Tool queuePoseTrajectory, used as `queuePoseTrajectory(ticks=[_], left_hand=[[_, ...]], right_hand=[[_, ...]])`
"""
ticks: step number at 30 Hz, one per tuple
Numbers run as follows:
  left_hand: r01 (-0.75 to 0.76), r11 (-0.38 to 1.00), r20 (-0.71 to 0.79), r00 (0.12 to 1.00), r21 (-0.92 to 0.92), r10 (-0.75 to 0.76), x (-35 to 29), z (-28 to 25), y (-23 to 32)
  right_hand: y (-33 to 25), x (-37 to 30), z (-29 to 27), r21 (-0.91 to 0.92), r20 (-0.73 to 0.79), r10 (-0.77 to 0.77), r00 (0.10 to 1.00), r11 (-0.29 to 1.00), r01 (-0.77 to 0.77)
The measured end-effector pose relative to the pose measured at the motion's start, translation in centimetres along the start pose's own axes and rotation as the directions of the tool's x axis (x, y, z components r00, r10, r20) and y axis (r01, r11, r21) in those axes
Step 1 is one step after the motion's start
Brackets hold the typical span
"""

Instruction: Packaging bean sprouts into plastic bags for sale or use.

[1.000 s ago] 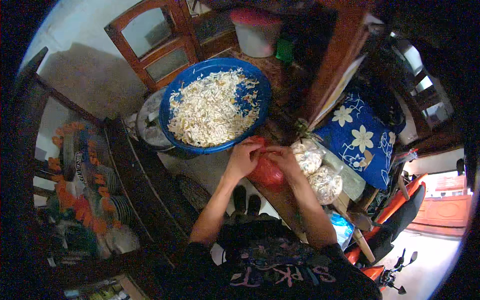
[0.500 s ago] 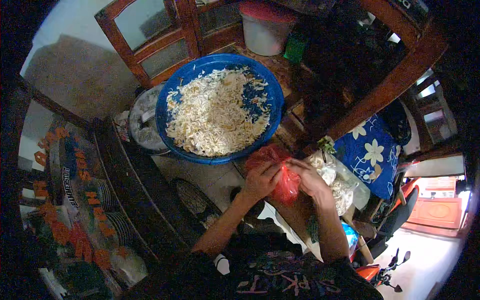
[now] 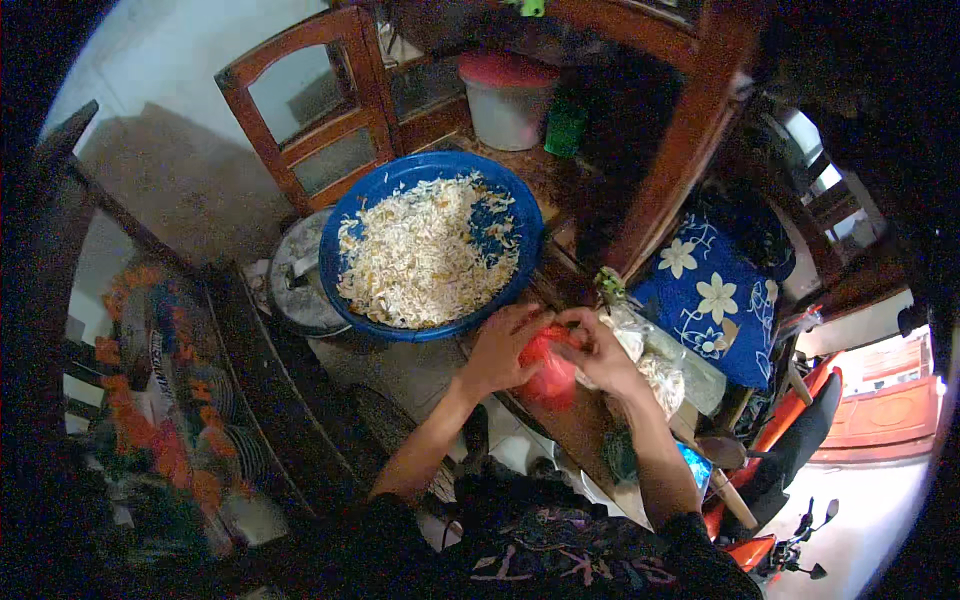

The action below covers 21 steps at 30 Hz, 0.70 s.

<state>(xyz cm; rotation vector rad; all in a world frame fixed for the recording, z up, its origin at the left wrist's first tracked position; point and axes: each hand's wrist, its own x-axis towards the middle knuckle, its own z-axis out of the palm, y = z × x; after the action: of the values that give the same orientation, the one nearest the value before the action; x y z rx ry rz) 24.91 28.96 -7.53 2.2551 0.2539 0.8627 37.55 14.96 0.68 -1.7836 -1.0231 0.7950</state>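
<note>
A small red plastic bag [image 3: 546,382] is between my two hands, in front of the basin's near right edge. My left hand [image 3: 497,352] curls its fingers against the bag's left side. From the right, my right hand [image 3: 608,360] pinches the bag near its top. What the bag holds is hidden. Beyond my left hand, a wide blue basin [image 3: 532,218] carries a heap of pale shredded food [image 3: 425,250] with yellowish bits. Beside my right hand lies a clear plastic bag [image 3: 700,385] with whitish pieces in it.
A lidded metal pot [image 3: 295,275] stands left of the basin. Behind are a white bucket [image 3: 508,112] with a red lid and a green container [image 3: 566,132]. A blue flowered cloth [image 3: 715,300] lies at right, below a wooden post [image 3: 675,165]. An orange motorbike [image 3: 775,480] stands lower right.
My view has shifted, so the basin sits lower. My hands have changed their hold: the right fingers have risen to the bag's top, and the bag looks more bunched up.
</note>
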Motion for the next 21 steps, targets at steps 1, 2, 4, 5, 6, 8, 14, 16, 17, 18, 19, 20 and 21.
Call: queuePoseTrajectory(ticks=[1, 2, 4, 5, 6, 8, 14, 16, 17, 18, 19, 20, 21], left_hand=[[-0.097, 0.990, 0.081, 0.993, 0.101, 0.089, -0.5, 0.7, -0.2], [-0.198, 0.961, 0.173, 0.971, 0.193, 0.165, -0.7, 1.1, 0.5], [-0.217, 0.950, 0.136, 0.972, 0.226, 0.189, -1.7, 1.9, 3.0], [-0.227, 0.942, 0.095, 0.973, 0.246, 0.209, -2.3, 2.3, 4.6], [-0.229, 0.938, 0.097, 0.973, 0.260, 0.211, -3.0, 2.6, 6.3], [-0.182, 0.956, 0.017, 0.983, 0.231, 0.183, -3.8, 2.0, 11.3], [0.057, 0.976, -0.302, 0.953, 0.211, 0.009, -12.5, 5.3, 27.4], [0.232, 0.973, -0.394, 0.893, -0.009, -0.216, -17.3, 6.9, 29.5], [0.259, 0.966, -0.423, 0.875, -0.003, -0.236, -19.9, 8.5, 32.3], [0.289, 0.946, -0.511, 0.797, -0.148, -0.323, -22.1, 10.2, 35.1], [0.284, 0.917, -0.591, 0.703, -0.278, -0.397, -23.5, 10.8, 37.3], [0.258, 0.953, -0.566, 0.766, -0.161, -0.303, -22.7, 9.5, 41.6], [0.263, 0.953, -0.591, 0.748, -0.151, -0.301, -23.5, 9.9, 42.9]], right_hand=[[-2.4, -1.0, 0.2, 0.022, 0.054, -0.119, 0.991, 0.993, 0.118], [-5.0, -2.3, 0.1, 0.093, 0.031, -0.132, 0.991, 0.987, 0.128], [-5.4, -5.2, -1.0, 0.115, -0.007, -0.217, 0.976, 0.970, 0.216], [-5.8, -7.0, -1.7, 0.125, -0.043, -0.286, 0.957, 0.949, 0.289], [-6.4, -9.6, -2.9, 0.184, -0.059, -0.315, 0.947, 0.929, 0.320], [-10.5, -15.2, -5.1, 0.399, -0.044, -0.198, 0.979, 0.895, 0.199], [-6.8, -25.0, -6.0, -0.001, -0.015, -0.784, 0.621, 0.621, 0.784], [-9.0, -29.7, -5.5, 0.566, 0.203, -0.546, 0.813, 0.743, 0.358], [-8.5, -32.3, -5.7, 0.574, 0.242, -0.551, 0.799, 0.745, 0.340], [-7.8, -34.7, -5.8, 0.585, 0.316, -0.547, 0.775, 0.756, 0.295], [-7.6, -36.4, -5.5, 0.596, 0.388, -0.556, 0.735, 0.760, 0.261], [-7.4, -37.7, -5.2, 0.588, 0.382, -0.586, 0.715, 0.750, 0.301], [-7.3, -38.8, -5.2, 0.591, 0.404, -0.597, 0.693, 0.748, 0.300]])
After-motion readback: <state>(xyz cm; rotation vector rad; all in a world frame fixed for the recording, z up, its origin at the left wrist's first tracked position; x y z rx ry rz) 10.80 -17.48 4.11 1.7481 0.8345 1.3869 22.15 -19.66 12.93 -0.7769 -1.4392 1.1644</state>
